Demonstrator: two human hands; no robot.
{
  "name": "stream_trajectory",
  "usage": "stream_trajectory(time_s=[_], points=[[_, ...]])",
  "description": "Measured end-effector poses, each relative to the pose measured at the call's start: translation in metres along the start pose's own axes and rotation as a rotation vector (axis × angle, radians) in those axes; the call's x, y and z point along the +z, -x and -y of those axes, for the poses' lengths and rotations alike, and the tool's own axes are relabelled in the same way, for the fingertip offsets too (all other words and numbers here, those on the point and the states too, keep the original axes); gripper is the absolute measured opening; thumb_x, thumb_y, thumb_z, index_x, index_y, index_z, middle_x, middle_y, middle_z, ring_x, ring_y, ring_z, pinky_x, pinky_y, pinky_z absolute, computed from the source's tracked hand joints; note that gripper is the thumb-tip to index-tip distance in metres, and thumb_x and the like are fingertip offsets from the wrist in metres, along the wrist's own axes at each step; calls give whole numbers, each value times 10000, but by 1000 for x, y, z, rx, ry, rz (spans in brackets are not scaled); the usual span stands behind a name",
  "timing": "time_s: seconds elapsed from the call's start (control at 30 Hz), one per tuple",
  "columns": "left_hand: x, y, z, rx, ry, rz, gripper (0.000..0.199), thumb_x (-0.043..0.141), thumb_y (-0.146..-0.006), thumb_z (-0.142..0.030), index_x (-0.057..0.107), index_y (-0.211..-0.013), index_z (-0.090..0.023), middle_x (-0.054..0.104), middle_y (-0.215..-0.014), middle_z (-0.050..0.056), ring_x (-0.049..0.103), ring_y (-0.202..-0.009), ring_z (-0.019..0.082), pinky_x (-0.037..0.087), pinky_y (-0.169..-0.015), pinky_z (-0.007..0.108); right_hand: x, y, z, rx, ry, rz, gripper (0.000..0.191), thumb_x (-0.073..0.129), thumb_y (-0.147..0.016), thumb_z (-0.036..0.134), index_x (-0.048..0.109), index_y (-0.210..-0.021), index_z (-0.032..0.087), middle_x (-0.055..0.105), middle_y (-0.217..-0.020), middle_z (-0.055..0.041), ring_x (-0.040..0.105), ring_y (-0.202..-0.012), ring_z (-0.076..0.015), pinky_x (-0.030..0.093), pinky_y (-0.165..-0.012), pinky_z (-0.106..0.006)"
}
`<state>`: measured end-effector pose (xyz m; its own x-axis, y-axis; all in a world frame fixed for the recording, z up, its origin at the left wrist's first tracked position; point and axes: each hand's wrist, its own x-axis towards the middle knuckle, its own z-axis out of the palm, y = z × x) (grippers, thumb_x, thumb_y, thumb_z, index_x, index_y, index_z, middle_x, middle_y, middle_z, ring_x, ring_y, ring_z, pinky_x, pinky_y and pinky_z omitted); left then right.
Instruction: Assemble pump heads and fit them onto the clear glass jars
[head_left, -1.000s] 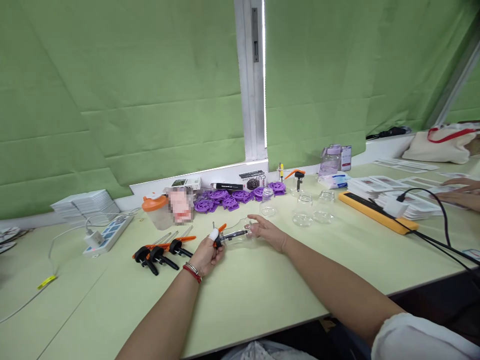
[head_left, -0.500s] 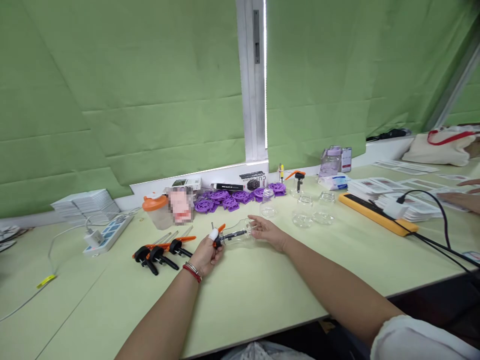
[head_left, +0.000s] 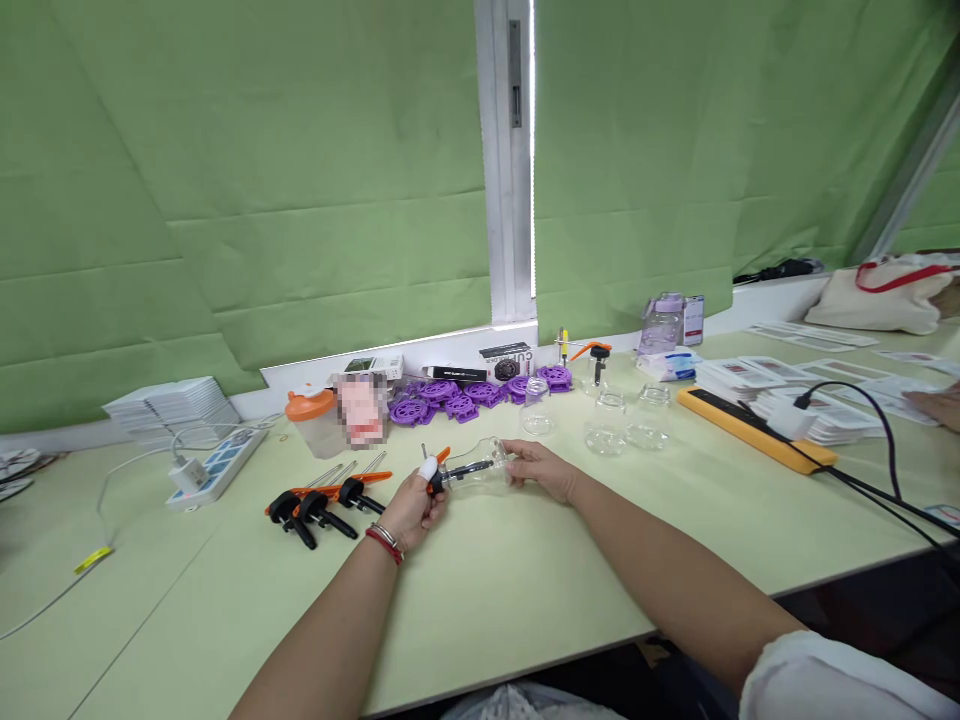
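Head view gave me the held jar (head_left: 480, 487), lying on its side between the two hands above the table (head_left: 525, 590). I had the left hand (head_left: 409, 515) closed around the black head (head_left: 436, 482) at the jar's neck, an orange handle (head_left: 444, 455) sticking up beside it; the right hand (head_left: 544, 470) was curled narrowly over the jar's far end. Whether the glass touched the tabletop, I could not tell. To my mind, doing this well called for keeping head and neck on one line, the right hand steadying the glass lightly rather than squeezing it.

As for containers, a black shaft (head_left: 472, 469) ran lengthwise inside the held jar. Three glass jars (head_left: 605, 438) stood beyond the right hand, and I made out no shaft in them. Behind, a fitted jar (head_left: 598, 372) held a black piece under an orange handle. I could not discern what the orange-lidded cup (head_left: 319, 437) contained.
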<state>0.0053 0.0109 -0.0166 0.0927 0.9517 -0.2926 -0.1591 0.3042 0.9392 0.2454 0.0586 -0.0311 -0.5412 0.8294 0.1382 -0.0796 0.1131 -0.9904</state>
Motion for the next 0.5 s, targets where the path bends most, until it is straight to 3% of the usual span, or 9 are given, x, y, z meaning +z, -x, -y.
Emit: stream_trajectory(time_s=[0.2,0.27,0.43,0.5], points=[[0,-1,1,17,0,1,425,496,-776,-612,408,-756,-197,426,-562,-52,317,-352,39,79,-357,184,7,-5,-1,62,98,-137,563,513,-791,606,493,-1161,182,527,-543,39,450,-454,-97,326,-451,-218],[0,0,1,17,-1,-5,424,497,-775,-611,405,-757,-197,426,-561,-52,317,-351,39,80,-355,184,6,-4,-1,50,76,-117,554,528,-784,601,497,-1140,178,557,-610,19,486,-500,-101,356,-473,-222],[0,0,0,12,0,-10,421,497,-776,-610,400,-758,-201,420,-556,-54,313,-352,42,80,-354,187,-2,-1,-1,25,-42,18,620,739,-658,438,487,-1179,214,588,-1030,-64,569,-693,-123,417,-566,-248],[1,1,0,9,-5,-3,427,492,-776,-616,399,-748,-200,418,-556,-52,314,-354,42,79,-355,186,-2,-2,-3,47,-23,-4,588,736,-662,440,509,-1147,198,605,-962,-53,549,-639,-108,382,-534,-234]])
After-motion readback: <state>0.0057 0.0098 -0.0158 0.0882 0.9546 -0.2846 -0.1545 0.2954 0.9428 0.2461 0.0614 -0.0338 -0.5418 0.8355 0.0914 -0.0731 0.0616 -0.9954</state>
